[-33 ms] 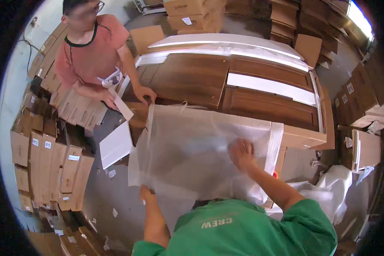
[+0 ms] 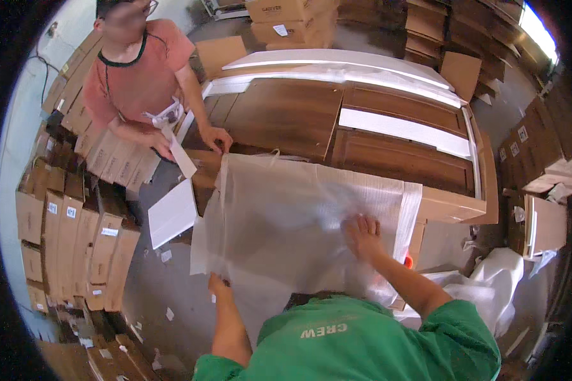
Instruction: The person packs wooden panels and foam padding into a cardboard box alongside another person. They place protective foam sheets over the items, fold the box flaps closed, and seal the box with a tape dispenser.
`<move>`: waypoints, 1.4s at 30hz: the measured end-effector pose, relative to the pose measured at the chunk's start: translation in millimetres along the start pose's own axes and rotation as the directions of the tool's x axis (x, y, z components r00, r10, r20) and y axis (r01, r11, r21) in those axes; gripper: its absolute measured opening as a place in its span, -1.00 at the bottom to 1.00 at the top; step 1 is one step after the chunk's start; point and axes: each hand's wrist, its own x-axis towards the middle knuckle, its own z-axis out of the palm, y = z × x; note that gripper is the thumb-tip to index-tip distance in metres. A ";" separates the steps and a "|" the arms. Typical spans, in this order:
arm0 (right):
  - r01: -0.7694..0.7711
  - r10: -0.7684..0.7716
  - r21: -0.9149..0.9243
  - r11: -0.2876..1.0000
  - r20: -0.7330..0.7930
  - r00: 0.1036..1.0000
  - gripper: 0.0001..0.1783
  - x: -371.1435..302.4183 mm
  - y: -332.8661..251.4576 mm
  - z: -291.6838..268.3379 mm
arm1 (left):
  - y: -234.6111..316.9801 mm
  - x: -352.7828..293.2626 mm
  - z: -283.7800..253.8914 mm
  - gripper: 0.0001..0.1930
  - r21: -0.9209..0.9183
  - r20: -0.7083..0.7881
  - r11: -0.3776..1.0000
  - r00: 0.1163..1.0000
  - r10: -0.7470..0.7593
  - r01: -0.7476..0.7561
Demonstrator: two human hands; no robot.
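Both hands were on the large translucent white foam wrapping sheet [image 2: 286, 222] that draped over a flat panel at the near end of the stack. The right hand [image 2: 361, 236] lay flat and open on top of the sheet, fingers spread, pressing it down near its right side. The left hand [image 2: 219, 286] gripped the sheet's lower left edge, its fingers curled around the hanging border. The sheet covered its panel from the far edge, where it met the bare wood, down to the person's green shirt [image 2: 356, 343], and it hung past the panel on the left.

Beyond the sheet lay dark brown wooden door panels [image 2: 311, 117] side by side, with long white foam strips [image 2: 400, 130] resting across and behind them. On the far left stood another person in a salmon-red shirt [image 2: 136, 79], one hand [image 2: 216, 138] touching the sheet's far left corner, the other [image 2: 162, 145] holding a white rectangular piece [image 2: 183, 159]. A white flat board [image 2: 171, 213] leaned just beside the sheet's left edge, above the grey floor [image 2: 165, 286]. Flattened brown cardboard cartons [image 2: 70, 235] stood in rows on the left, and more were stacked at the right [image 2: 540, 165]. Crumpled white plastic film [image 2: 489, 279] lay near the person's right elbow.
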 end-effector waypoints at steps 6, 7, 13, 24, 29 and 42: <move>-0.088 0.054 0.002 0.996 0.773 0.632 -0.51 -9.1 8.9 13.2 | 4.2 -19.9 36.2 -0.57 0.587 0.097 0.534 0.707 0.700 -0.609; -0.225 0.025 0.261 0.939 0.599 0.800 -0.61 3.2 11.8 19.0 | 10.8 -24.2 46.7 -0.57 0.588 0.106 0.527 0.704 0.702 -0.614; 0.119 0.046 0.470 0.874 -0.324 0.945 -0.91 150.7 -11.4 -48.9 | 34.0 -104.4 138.0 -0.72 0.381 0.652 0.073 0.324 0.685 -0.922; -0.172 0.230 0.195 0.966 -0.336 0.913 -0.84 227.8 -15.3 18.6 | 90.6 -106.4 184.2 -0.86 0.243 0.811 0.193 0.309 0.497 -0.950; -0.346 0.340 -0.019 0.938 -0.136 0.930 -0.77 226.7 -31.2 26.0 | 121.1 -61.5 241.1 -0.87 0.155 0.793 0.133 0.204 0.574 -0.979; -0.207 0.193 -0.107 0.972 -0.130 0.973 -0.78 222.4 -47.3 8.7 | 204.1 27.2 366.3 -0.88 0.426 0.537 0.207 0.430 0.725 -0.881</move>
